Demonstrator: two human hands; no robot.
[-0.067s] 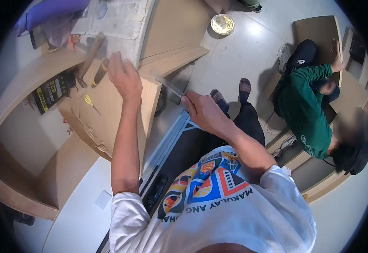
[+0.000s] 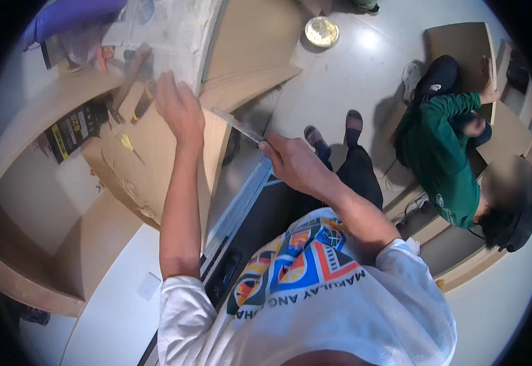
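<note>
My right hand [image 2: 296,161] is closed round one end of a thin, flat grey strip [image 2: 237,124], perhaps a file or a blade. Its far end reaches the corner of a light wood-coloured panel [image 2: 217,137]. On the left, my left hand [image 2: 180,110] rests by the panel's top edge, fingers extended and holding nothing I can see. Close to it lie a black-and-yellow handled tool [image 2: 144,104] and a wooden-handled hammer [image 2: 132,76]. A yellow-handled pair of scissors [image 2: 128,144] lies on the panel.
A black-and-yellow packet [image 2: 74,131] sits by a curved wooden frame [image 2: 34,299] at left. A whitish board [image 2: 162,36] lies ahead. On the floor stands a round tin [image 2: 321,32]. At right, a person in green [image 2: 437,152] holds a curved panel [image 2: 458,52].
The strip has shifted slightly at the panel's corner and shows less blur. My right hand has moved a little left; my left hand stays nearly in place.
</note>
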